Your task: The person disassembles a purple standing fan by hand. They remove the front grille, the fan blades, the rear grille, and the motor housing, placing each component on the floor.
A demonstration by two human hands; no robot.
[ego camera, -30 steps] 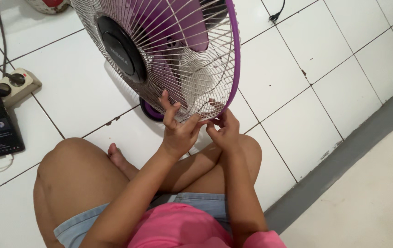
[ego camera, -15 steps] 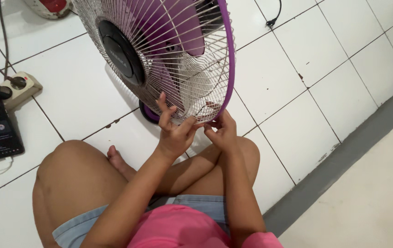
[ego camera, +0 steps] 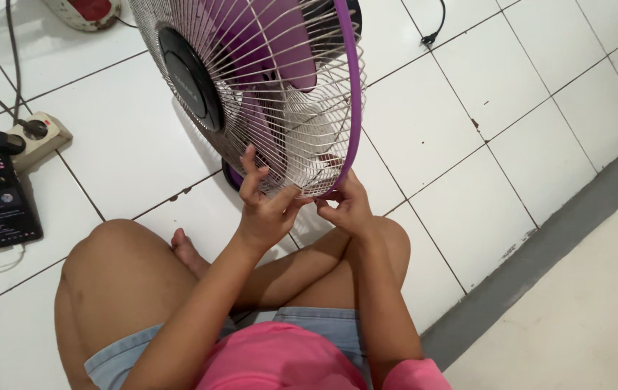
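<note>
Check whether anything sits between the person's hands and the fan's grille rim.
Nothing visible does. The left hand and right hand both already touch the bottom of the fan grille at its purple rim, fingers directly on the wires.

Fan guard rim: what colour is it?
Purple rim, best seen in the head view.

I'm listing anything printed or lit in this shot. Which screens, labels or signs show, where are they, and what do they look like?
Phone: flat on the white floor tiles at far left, near the power strip; black rectangle, screen lit, dark with small pictures and a pink strip on top.
Fan hub badge: centre of the fan grille; black disc with faint pale lettering.
No packages or signs show.
</note>
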